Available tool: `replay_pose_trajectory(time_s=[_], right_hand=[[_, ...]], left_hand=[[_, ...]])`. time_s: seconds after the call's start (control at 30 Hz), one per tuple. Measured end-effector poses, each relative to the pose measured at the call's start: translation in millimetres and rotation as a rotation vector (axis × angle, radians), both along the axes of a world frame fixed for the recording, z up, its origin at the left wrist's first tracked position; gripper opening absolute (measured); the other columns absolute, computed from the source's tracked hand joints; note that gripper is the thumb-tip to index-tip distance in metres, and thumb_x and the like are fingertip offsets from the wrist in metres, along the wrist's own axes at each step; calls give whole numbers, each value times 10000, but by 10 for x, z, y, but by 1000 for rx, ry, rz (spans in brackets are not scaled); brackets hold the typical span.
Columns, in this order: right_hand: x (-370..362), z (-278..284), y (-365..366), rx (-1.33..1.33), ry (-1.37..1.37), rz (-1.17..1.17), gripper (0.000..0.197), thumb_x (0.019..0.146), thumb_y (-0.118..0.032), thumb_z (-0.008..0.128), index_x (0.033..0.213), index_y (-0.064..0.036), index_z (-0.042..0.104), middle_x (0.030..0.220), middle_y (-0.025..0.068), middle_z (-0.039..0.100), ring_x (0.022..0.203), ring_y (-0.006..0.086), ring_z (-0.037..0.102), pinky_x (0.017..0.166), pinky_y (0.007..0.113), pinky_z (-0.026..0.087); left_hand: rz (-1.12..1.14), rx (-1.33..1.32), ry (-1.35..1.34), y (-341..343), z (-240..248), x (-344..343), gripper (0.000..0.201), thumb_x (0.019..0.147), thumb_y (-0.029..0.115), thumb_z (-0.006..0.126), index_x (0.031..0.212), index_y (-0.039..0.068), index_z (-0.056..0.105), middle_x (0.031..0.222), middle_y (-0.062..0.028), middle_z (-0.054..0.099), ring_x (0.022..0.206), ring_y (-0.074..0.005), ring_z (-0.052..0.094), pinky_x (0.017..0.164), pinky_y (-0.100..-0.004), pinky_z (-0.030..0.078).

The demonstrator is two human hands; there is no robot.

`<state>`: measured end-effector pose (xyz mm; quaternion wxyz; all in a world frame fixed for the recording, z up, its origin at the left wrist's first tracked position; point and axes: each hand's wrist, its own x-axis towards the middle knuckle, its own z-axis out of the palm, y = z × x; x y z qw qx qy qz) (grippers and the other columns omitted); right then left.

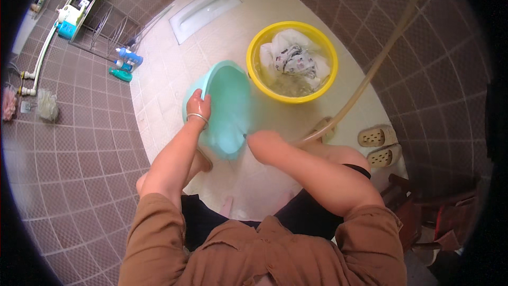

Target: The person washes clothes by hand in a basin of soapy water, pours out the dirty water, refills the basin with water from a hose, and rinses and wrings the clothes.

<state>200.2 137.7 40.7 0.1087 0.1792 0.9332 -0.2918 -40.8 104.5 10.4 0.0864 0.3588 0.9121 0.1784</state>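
Observation:
A mint-green basin (pixel 233 92) is tilted on its side in front of me, its hollow turned toward the right. My left hand (pixel 200 107), with a bracelet at the wrist, grips its left rim. My right hand (pixel 263 144) is closed round a pale hose (pixel 365 85), close to the basin's lower right. Water sprays from the hose end into the basin and blurs its lower part. The fingers of my right hand are mostly hidden behind the hand itself. Beyond the basin to the right, a yellow tub (pixel 253 74) holds wet white and patterned cloth (pixel 296 58) in water.
Beige slippers (pixel 380 147) lie by the right wall. A squat toilet (pixel 203 13) is set in the floor at the far left. On the left, bottles (pixel 128 57) stand near a wire rack (pixel 103 32). A reddish-brown chair (pixel 410 206) is at the lower right.

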Motion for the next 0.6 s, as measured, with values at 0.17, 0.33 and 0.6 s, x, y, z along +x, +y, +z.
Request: replay_pose_trajectory(time_s=[0.17,0.33,0.6], right_hand=[[-38,16,-23,18,13,-11,121,707,-63,529,774,-45,628,807,123,631,746,262,623,608,365,501],[-100,84,-73,31,10,6,115,703,-60,534,764,-43,631,813,127,631,748,260,623,606,366,501],[-103,153,34,-21,174,-162,119,716,-43,504,740,-38,620,787,154,623,724,290,618,607,385,497]], left_hand=[[-253,-239,231,-21,362,1,170,772,204,505,868,64,499,776,-170,585,746,-342,561,654,-426,444],[-499,-353,468,-233,605,-328,116,772,188,505,815,86,471,725,-136,581,683,-329,568,602,-424,452],[-28,319,310,-465,321,-600,268,777,264,570,848,12,516,719,-170,564,668,-291,564,585,-387,425]])
